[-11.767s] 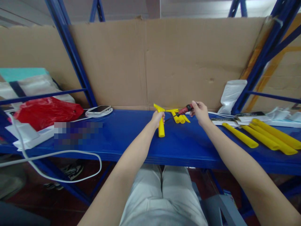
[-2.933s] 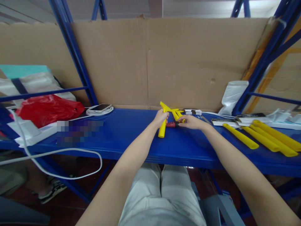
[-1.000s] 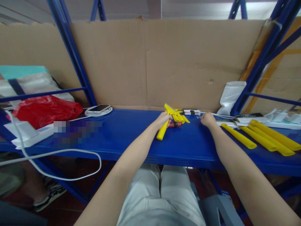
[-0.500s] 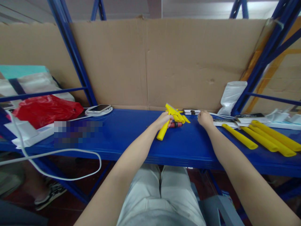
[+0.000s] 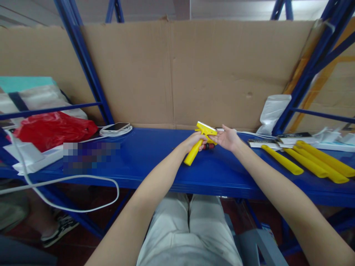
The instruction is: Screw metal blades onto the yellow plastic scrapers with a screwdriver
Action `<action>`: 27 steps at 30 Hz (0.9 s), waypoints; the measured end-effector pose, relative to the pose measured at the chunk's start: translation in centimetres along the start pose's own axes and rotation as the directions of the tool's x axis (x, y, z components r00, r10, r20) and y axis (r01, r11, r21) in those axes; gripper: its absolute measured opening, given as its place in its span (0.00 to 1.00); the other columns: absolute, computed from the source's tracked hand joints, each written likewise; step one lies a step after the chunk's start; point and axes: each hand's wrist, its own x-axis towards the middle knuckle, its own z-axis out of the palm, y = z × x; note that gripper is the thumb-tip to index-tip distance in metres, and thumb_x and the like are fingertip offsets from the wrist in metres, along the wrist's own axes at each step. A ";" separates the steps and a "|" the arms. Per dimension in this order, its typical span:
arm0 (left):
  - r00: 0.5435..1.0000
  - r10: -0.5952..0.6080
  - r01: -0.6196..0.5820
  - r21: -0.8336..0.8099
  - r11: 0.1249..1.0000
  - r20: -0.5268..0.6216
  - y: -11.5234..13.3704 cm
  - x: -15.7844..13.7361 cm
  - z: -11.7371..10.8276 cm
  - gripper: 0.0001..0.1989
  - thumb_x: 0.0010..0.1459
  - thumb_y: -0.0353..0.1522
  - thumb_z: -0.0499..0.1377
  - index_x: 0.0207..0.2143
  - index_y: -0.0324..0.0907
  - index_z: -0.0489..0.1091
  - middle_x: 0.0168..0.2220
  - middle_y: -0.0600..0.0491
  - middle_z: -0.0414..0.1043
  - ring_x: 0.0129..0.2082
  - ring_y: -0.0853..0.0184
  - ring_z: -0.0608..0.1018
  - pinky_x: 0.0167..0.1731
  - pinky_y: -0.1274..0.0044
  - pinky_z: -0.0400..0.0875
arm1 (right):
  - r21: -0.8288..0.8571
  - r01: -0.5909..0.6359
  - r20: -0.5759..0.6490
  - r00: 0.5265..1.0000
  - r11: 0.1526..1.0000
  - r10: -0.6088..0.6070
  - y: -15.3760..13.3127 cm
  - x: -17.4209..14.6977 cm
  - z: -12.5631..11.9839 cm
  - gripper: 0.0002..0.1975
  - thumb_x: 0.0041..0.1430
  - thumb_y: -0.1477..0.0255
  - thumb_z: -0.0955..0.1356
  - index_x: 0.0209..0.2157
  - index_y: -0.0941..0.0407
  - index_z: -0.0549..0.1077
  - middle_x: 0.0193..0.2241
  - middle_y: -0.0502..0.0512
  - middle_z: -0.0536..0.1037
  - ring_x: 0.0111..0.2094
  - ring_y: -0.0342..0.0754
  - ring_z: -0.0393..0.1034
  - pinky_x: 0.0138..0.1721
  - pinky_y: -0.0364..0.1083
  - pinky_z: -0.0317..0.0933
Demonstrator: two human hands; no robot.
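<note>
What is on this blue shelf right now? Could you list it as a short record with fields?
Left hand: grips the yellow scraper by its handle
Right hand: open, fingertips at the scraper's head
Under the hands: red-handled tool lying on the blue shelf
Right side: yellow tubes
Left side: phone, red bag

I get even, bright light from overhead, strongest near 12 o'clock. The blue shelf (image 5: pixel 155 162) shows a soft sheen and only faint shadows. Straight uprights bow toward 3 and 9 o'clock. A pixelated patch (image 5: pixel 91 157) sits at 9 o'clock; edges soften.
</note>
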 end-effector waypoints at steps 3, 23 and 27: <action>1.000 0.008 -0.008 -0.007 1.000 -0.006 0.0 0.1 0.1 0.11 0.46 0.23 0.53 0.33 0.42 0.59 0.14 0.63 0.59 0.08 0.74 0.61 0.11 0.82 0.54 | 0.183 -0.053 -0.018 0.998 0.982 0.058 -0.2 -0.3 0.6 0.25 0.68 0.63 0.48 0.49 0.61 0.66 0.35 0.66 0.77 0.40 0.53 0.76 0.36 0.49 0.73; 0.968 0.015 -0.048 -0.127 0.991 -0.250 -0.3 0.8 -0.4 0.12 0.49 0.21 0.51 0.36 0.41 0.60 0.17 0.62 0.58 0.09 0.75 0.60 0.12 0.80 0.54 | 0.232 0.035 -0.471 0.878 0.972 0.081 1.9 5.0 -9.4 0.31 0.66 0.64 0.48 0.64 0.63 0.57 0.52 0.71 0.70 0.41 0.52 0.73 0.42 0.52 0.69; 0.965 0.012 -0.038 -0.093 0.995 -0.263 -0.2 0.7 -0.3 0.12 0.51 0.21 0.52 0.38 0.41 0.61 0.17 0.61 0.58 0.09 0.75 0.60 0.13 0.79 0.55 | 0.244 0.003 -0.541 0.830 0.970 0.134 1.9 5.0 -10.6 0.33 0.67 0.63 0.46 0.65 0.65 0.55 0.55 0.73 0.68 0.42 0.52 0.73 0.41 0.51 0.69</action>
